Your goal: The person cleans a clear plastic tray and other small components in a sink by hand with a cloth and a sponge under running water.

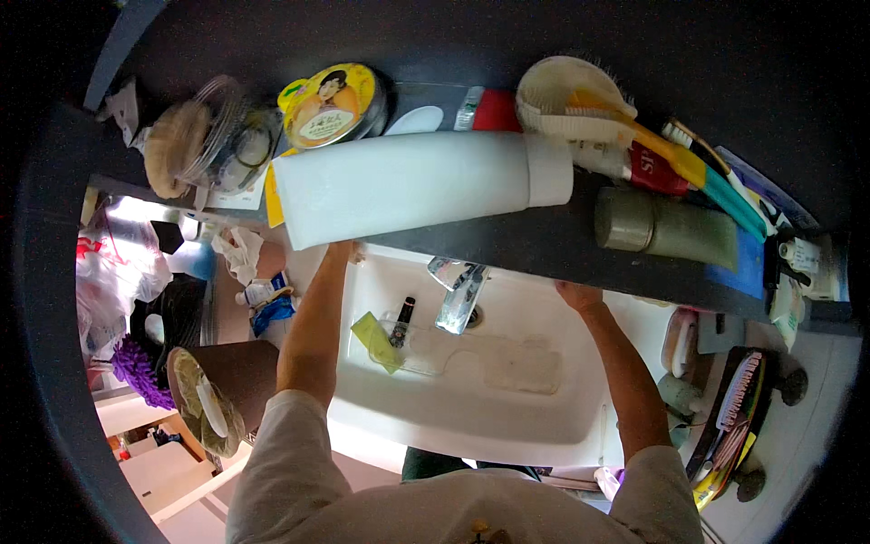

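Note:
A dark shelf crosses the view above a white sink. On it lies a large white squeeze tube with its cap to the right. My left hand reaches up at the sink's far left; the tube and shelf hide nearly all of it. My right hand reaches under the shelf's front edge at the sink's far right, its fingers mostly hidden. Whether either hand holds anything does not show. Between them stands a chrome faucet. In the basin lie a small black tube, a green sachet and a clear plastic tray.
The shelf also bears a round yellow tin, a clear jar, a hairbrush, a toothbrush and a grey-green bottle. A brown bin stands left of the sink, a dark basket with a comb right.

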`<action>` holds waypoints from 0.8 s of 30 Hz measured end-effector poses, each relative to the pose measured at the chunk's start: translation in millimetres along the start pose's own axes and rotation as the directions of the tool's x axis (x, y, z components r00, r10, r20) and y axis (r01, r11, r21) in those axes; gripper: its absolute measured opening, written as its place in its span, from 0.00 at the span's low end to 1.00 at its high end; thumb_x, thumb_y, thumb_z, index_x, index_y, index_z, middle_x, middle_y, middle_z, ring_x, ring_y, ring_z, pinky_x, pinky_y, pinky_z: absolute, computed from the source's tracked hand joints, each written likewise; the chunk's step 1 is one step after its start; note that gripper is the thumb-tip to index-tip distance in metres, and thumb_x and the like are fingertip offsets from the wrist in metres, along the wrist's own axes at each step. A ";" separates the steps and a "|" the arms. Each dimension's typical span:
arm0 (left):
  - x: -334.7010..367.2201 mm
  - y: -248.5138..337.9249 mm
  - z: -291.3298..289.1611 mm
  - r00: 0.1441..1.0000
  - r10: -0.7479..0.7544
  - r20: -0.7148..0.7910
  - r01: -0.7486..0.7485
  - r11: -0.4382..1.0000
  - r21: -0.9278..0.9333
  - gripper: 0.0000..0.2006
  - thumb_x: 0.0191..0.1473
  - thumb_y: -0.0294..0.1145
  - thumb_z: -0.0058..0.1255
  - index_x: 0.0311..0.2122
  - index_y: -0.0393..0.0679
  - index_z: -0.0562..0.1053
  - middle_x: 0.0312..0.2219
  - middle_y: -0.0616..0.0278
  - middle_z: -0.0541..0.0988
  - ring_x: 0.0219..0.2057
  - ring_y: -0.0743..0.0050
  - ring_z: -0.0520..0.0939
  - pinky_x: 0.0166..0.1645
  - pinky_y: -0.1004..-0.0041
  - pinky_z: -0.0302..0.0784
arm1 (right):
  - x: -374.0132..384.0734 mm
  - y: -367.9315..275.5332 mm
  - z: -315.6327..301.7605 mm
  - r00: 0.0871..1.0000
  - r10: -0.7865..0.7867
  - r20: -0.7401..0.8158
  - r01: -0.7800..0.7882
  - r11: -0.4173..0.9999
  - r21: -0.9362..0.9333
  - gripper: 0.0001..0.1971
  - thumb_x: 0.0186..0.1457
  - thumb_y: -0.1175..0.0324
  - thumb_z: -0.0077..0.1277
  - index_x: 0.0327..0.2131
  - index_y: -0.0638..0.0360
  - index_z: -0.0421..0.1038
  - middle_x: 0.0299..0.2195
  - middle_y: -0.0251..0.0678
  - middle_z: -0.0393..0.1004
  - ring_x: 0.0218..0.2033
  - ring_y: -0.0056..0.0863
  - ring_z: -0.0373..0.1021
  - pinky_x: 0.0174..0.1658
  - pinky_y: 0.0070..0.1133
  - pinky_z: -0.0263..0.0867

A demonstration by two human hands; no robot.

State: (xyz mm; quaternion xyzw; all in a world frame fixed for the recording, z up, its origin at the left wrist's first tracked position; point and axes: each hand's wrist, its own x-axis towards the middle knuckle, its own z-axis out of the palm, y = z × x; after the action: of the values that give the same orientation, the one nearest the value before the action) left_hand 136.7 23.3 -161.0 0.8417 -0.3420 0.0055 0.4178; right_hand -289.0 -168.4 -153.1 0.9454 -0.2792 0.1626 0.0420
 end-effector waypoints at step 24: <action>-83.6 135.2 4.2 0.945 0.312 0.102 -0.316 0.949 0.023 0.07 0.38 0.22 0.47 0.27 0.34 0.70 0.29 0.47 0.71 0.31 0.50 0.69 0.38 0.63 0.64 | 23.6 -7.7 -38.1 0.997 0.070 0.033 -0.071 0.996 0.052 0.16 0.48 0.60 0.40 0.34 0.65 0.65 0.31 0.50 0.67 0.34 0.49 0.63 0.40 0.39 0.56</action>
State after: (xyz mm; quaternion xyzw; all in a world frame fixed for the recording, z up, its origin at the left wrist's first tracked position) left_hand -7.0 11.7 -93.9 0.7838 -0.4912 0.0377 0.3780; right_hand -277.0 -167.6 -109.2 0.9382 -0.3087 0.1566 0.0069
